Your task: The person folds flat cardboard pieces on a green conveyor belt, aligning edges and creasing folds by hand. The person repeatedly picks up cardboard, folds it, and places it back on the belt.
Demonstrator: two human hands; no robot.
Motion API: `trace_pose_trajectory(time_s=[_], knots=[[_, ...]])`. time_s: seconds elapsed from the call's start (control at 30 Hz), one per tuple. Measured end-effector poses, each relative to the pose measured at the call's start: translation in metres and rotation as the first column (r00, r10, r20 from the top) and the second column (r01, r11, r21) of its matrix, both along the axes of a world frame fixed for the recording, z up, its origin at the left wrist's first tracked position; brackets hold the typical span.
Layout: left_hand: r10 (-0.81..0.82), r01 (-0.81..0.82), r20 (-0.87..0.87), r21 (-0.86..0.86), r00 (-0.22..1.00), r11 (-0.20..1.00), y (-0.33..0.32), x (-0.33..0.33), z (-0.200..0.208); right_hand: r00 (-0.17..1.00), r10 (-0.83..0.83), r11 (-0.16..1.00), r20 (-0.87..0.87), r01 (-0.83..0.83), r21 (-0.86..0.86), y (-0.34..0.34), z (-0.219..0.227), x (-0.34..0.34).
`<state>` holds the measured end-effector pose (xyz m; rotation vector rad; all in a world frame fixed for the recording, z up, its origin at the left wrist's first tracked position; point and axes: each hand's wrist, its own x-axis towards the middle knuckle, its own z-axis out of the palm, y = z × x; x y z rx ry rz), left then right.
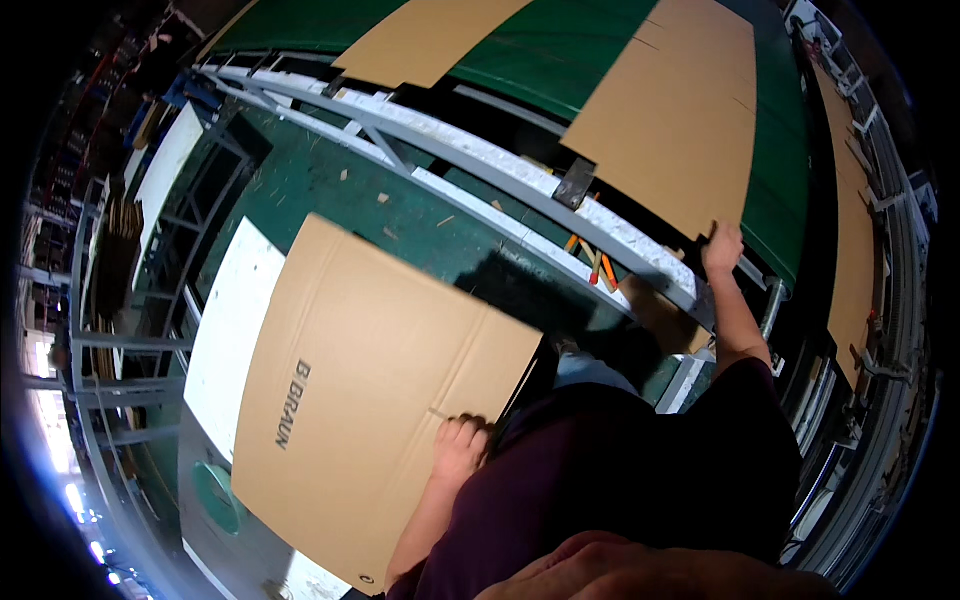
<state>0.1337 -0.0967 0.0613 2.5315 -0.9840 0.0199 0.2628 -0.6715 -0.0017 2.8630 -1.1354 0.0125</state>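
A large brown cardboard sheet (370, 350) with dark print and crease lines lies at my lower left. My left hand (462, 447) is on it by its near right edge, fingers bent and close together against the board; the thumb is hidden. To the right, my arm reaches out to a long brown cardboard blank (680, 120) lying on a green belt (780, 190). My right hand (722, 247) is closed on that blank's near end, at the corner, with the fingertips partly out of sight.
Another cardboard blank (430, 40) lies farther left on the belt. A grey metal frame rail (480, 165) runs along the belt's near side. Orange-handled tools (605, 268) sit below it. A green bowl (218, 497) stands left of the printed sheet. Rollers and machinery line the right.
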Motion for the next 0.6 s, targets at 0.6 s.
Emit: trace_pose_trajectory(time_s=[0.6], knots=[[0.066,-0.094,0.168,0.164,0.984,0.982,-0.002,-0.009,-0.026,0.026,0.704,0.412,0.71,-0.829,-0.378,0.055,0.225,0.104]])
